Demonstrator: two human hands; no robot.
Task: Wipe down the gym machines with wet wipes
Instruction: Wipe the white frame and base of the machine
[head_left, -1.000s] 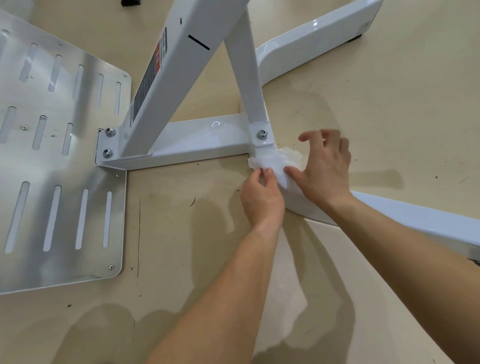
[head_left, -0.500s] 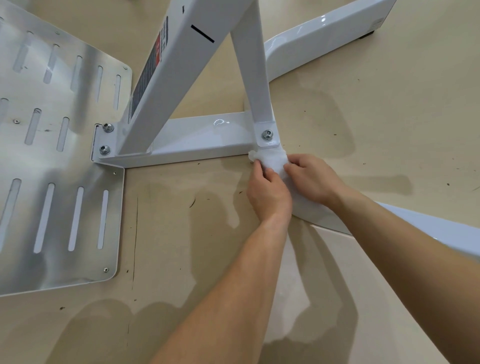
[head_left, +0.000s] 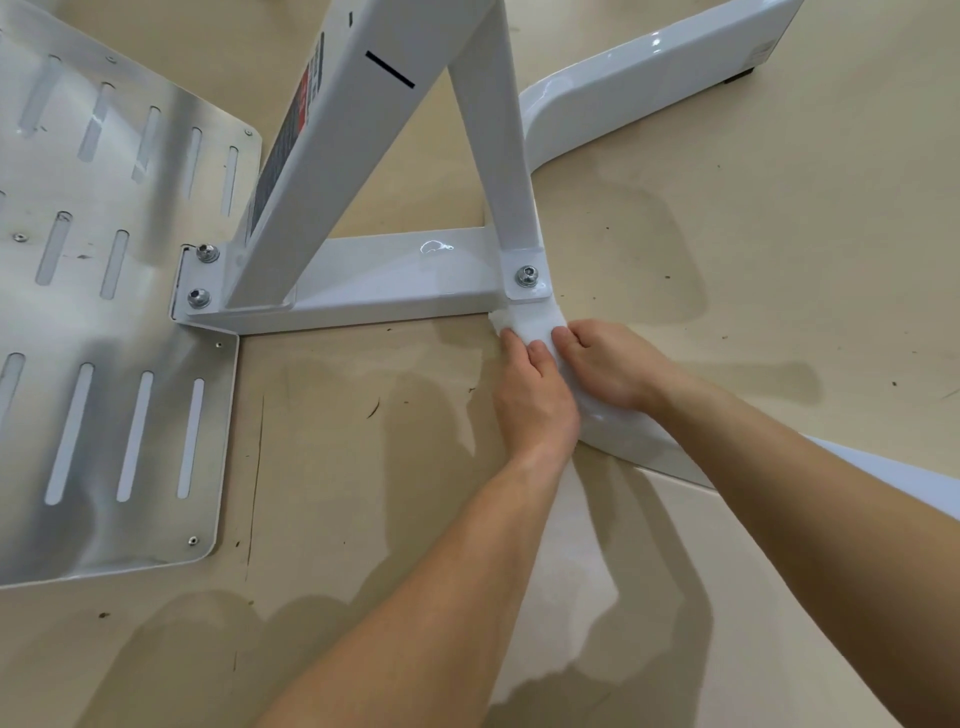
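A white gym machine frame (head_left: 395, 280) stands on the floor, with a slanted post, a thinner brace and a curved base leg (head_left: 644, 436) running toward me. A white wet wipe (head_left: 532, 325) lies draped over that leg, just below a bolted joint (head_left: 527, 275). My left hand (head_left: 535, 395) grips the wipe from the left side of the leg. My right hand (head_left: 608, 364) grips it from the right, fingers curled down over the leg. Both hands meet on the wipe.
A brushed metal footplate (head_left: 104, 338) with several slots lies on the left, bolted to the frame. Another white base leg (head_left: 649, 78) runs to the upper right. The beige floor (head_left: 779, 260) is scuffed and spotted.
My right hand, spread open over the wipe a second ago, has curled down around it and the leg. The left hand has kept its hold. The view has shifted slightly closer.
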